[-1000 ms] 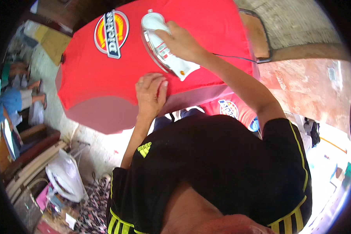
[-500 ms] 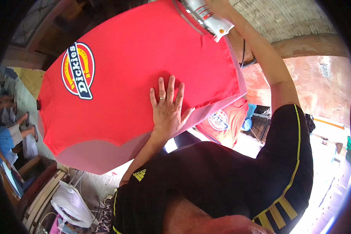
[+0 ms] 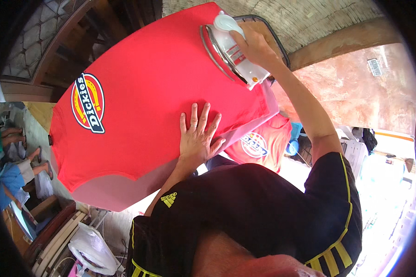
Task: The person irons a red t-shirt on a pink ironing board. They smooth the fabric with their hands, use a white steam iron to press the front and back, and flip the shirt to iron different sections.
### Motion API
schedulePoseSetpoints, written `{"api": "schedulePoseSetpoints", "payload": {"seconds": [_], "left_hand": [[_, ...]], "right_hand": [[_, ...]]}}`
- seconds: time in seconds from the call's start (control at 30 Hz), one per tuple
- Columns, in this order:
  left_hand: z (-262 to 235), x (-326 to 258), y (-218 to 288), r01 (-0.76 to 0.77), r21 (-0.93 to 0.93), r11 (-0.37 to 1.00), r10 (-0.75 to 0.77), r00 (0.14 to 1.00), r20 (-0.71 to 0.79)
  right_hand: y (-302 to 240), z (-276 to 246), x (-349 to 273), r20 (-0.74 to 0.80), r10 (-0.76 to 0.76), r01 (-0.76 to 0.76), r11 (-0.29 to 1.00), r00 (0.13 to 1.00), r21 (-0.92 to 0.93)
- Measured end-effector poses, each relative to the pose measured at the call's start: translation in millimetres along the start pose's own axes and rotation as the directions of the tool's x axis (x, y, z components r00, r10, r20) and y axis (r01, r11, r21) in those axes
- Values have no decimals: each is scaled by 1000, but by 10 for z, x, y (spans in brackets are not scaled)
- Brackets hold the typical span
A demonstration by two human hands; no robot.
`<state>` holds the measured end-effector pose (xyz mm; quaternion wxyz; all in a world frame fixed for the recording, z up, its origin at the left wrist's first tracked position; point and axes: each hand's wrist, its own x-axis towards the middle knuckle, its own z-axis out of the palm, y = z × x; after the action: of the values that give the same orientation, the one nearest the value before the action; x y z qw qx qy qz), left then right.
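Note:
A red shirt (image 3: 148, 87) with a printed round emblem (image 3: 88, 103) lies spread over a pinkish ironing board (image 3: 120, 191). My right hand (image 3: 259, 48) grips the handle of a white iron (image 3: 239, 60), whose soleplate rests on the shirt near its far right end. Flat on the shirt, nearer to me, lies my left hand (image 3: 198, 134) with its fingers spread and a ring on one of them. The handle's grip is partly hidden under my right fingers.
Another red printed shirt (image 3: 266, 143) hangs or lies below the board's right end. At the lower left are a white plastic bag (image 3: 93, 249) and stacked boards (image 3: 55, 244). A person in blue (image 3: 11, 180) is at the far left. A wooden beam (image 3: 346, 41) runs at upper right.
The view has shifted, bringing the whole iron into sight. My right hand and the iron appear lower and nearer; my left hand still lies spread on the shirt.

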<state>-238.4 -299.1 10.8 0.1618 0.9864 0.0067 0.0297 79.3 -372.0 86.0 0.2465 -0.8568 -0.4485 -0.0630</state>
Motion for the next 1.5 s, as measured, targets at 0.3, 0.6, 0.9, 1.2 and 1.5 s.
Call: {"api": "schedulePoseSetpoints", "payload": {"seconds": [0.3, 0.6, 0.9, 1.2, 1.5], "left_hand": [[11, 6, 80, 32, -23, 999, -34, 997, -73], [113, -166, 158, 11, -32, 999, -15, 994, -113], [34, -847, -154, 212, 30, 977, -195, 939, -284], [79, -1923, -551, 607, 171, 776, -490, 750, -444], [50, -2217, -604, 562, -2, 827, -485, 712, -509]], "right_hand": [[954, 214, 1194, -50, 130, -121, 981, 990, 151], [-699, -179, 254, 249, 256, -297, 944, 934, 141], [-974, 95, -1018, 272, -164, 91, 960, 948, 263], [-1795, 265, -576, 523, 137, -353, 872, 841, 339], [-2231, 361, -1285, 531, -239, -5, 909, 813, 417]]}}
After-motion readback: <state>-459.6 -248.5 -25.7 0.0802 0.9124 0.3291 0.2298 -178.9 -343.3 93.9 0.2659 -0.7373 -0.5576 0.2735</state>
